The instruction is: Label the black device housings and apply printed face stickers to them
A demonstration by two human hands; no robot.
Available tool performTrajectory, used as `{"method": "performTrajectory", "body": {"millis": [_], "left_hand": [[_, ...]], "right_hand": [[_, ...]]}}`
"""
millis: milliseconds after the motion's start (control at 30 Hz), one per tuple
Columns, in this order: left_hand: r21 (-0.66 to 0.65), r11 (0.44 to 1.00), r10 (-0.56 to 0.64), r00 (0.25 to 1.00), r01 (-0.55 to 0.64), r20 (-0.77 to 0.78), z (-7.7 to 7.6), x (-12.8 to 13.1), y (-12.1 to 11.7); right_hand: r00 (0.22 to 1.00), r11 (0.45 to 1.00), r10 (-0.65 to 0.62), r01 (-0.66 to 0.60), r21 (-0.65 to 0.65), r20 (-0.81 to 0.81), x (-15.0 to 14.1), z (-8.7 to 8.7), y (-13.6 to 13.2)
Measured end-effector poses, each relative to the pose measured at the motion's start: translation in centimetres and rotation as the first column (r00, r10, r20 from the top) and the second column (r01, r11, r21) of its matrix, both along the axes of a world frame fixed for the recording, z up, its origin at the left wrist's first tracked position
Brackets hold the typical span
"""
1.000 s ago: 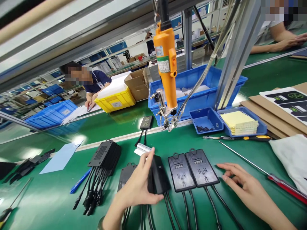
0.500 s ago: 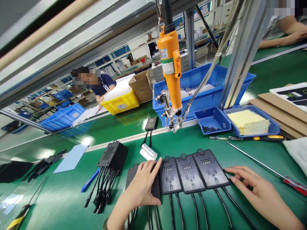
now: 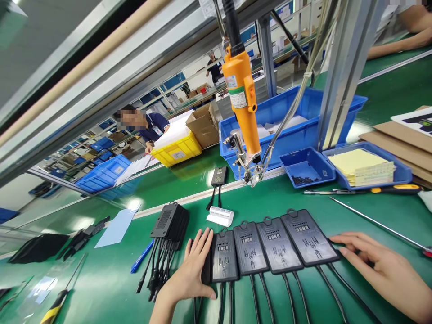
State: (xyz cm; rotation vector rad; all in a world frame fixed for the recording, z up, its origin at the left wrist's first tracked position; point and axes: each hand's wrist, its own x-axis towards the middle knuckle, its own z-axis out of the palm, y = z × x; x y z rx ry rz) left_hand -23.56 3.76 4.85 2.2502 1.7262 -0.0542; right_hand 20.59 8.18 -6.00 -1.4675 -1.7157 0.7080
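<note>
Several black controller boxes with four-digit displays lie side by side in a row, cables toward me; one near the middle (image 3: 279, 245) sits flat on the green bench. My left hand (image 3: 189, 274) is spread at the row's left end, covering most of the leftmost box (image 3: 207, 265), fingers pointing away from me. Its thumb reaches over that box's cables. At the other end, my right hand (image 3: 381, 265) has its fingers extended, with the fingertips against the right edge of the rightmost box (image 3: 310, 238). Neither hand grips anything.
Left of the row stands a stack of black boxes (image 3: 170, 222) with cables, beside a blue pen (image 3: 141, 256). An orange electric screwdriver (image 3: 241, 90) hangs above. A white label roll (image 3: 220, 216), blue bins (image 3: 307, 166) and a long screwdriver (image 3: 378, 225) lie around. A person works across the bench.
My left hand has shifted left along the row, uncovering the display of the second box from the left. My right hand stays at the right end. The camera view has shifted slightly.
</note>
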Motion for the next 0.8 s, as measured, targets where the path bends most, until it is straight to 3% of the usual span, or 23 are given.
{"method": "performTrajectory", "body": {"millis": [100, 200, 267, 333, 433, 600, 700, 800], "left_hand": [[0.014, 0.999, 0.037, 0.998, -0.037, 0.045, 1.1, -0.2, 0.0], [0.073, 0.993, 0.069, 0.959, -0.092, 0.274, 2.2, -1.7, -1.1], [0.06, 0.99, 0.09, 0.886, -0.131, 0.454, 2.1, -3.1, -2.1], [0.007, 0.987, 0.133, 0.835, -0.162, 0.534, 1.2, -4.2, -3.0], [0.0, 0.976, 0.191, 0.85, -0.219, 0.492, -1.0, -4.1, -3.6], [0.198, 0.937, 0.186, 0.892, -0.287, 0.411, -4.2, -0.7, -2.9], [0.359, 0.91, 0.152, 0.973, -0.206, 0.173, -5.0, 0.8, -2.3], [0.447, 0.892, 0.087, 0.996, -0.069, -0.021, -5.5, 1.0, -2.1]], "right_hand": [[1.0, 1.0, 0.009, -0.009, -0.012, -0.004, 0.1, -0.2, 0.0], [1.0, 1.0, 0.004, -0.004, -0.003, -0.013, 0.0, 0.1, 0.0], [1.0, 1.0, 0.0, 0.0, 0.01, -0.014, 0.0, 0.4, 0.0], [1.0, 1.0, -0.004, 0.004, 0.012, -0.003, 0.1, 0.6, 0.1], [0.999, 1.0, 0.002, -0.002, -0.003, 0.039, 0.0, 0.7, 0.2], [0.984, 0.997, 0.032, -0.043, 0.062, 0.175, -2.4, 1.8, -0.4], [0.955, 0.994, -0.034, 0.0, 0.113, 0.296, -4.4, 2.5, -1.1], [0.928, 0.993, -0.02, -0.023, 0.112, 0.372, -4.7, 3.3, -1.2]]}}
